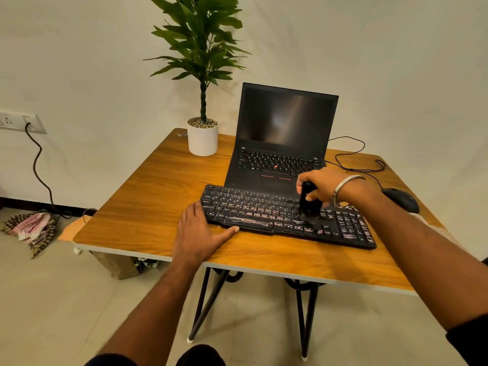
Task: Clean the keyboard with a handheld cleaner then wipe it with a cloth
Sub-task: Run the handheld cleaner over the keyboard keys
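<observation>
1. The right hand (pixel 320 184) has a closed grip on the handheld cleaner (pixel 308 204), its bristles touching the keyboard (pixel 264 215) directly below.
2. The keyboard's long axis runs left-right; most uncleaned-looking keys lie left of that grip.
3. The left hand (pixel 200 233), fingers flat, steadies the keyboard's left end on the worktop (pixel 148 202).

We see the black keyboard (pixel 277 217) lying flat and slightly askew near the bench's front edge (keys streaked with pale marks), the black handheld cleaner (pixel 309 204) standing upright on its right-centre keys.
</observation>
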